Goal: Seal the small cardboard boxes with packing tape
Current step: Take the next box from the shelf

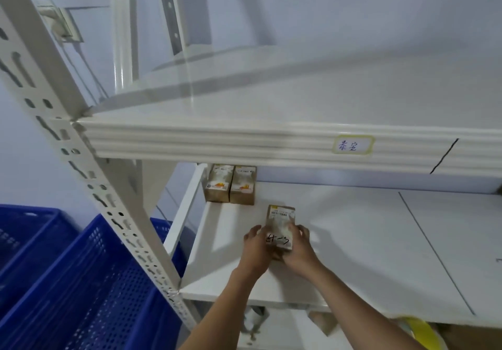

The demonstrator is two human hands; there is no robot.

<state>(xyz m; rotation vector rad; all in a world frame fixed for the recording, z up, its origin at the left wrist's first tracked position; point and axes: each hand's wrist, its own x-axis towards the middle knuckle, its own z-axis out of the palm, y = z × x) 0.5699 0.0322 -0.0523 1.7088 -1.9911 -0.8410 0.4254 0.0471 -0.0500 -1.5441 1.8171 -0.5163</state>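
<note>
A small brown cardboard box (281, 220) with a white label and black handwriting lies on the lower white shelf (353, 241). My left hand (255, 246) grips its left side and my right hand (298, 246) grips its right side, fingers curled over the near end. Two similar small boxes (231, 184) stand upright side by side at the back left of the same shelf, apart from my hands. No tape is visible on the held box.
The upper shelf (244, 137) carries a yellow-edged label (353, 145) on its front rail. A perforated upright post (108, 194) stands at left. Blue plastic crates (81, 281) sit on the floor. A yellow tape roll (419, 330) and other items lie below the lower shelf.
</note>
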